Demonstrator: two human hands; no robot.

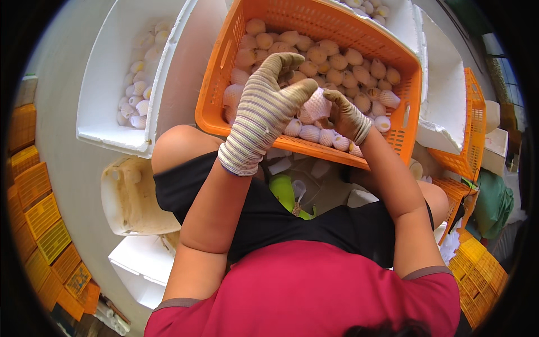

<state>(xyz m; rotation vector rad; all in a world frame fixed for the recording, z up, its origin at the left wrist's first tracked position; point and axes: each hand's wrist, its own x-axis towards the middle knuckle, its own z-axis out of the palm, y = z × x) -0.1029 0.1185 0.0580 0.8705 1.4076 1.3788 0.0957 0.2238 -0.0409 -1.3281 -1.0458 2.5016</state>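
In front of me, a large orange plastic crate [412, 106] holds many round pale fruits [328, 48] in white foam nets. Over its near side, my right hand [349, 119], in a worn work glove, pinches a pinkish-white foam net sleeve [317, 105] between thumb and fingers. How much fruit sits inside the sleeve is hard to make out. My left hand [263, 109], in a striped knit glove, is raised beside it. Its fingers are bent but apart, and the thumb tip comes up against the sleeve's left edge.
A white foam box [101, 106] with more netted fruits stands left of the crate; another white foam box [446, 84] is on the right. Below the left one lies a stained white container [132, 196]. Stacked orange crates [42, 213] line the far left. A bright green object [282, 192] lies between my legs.
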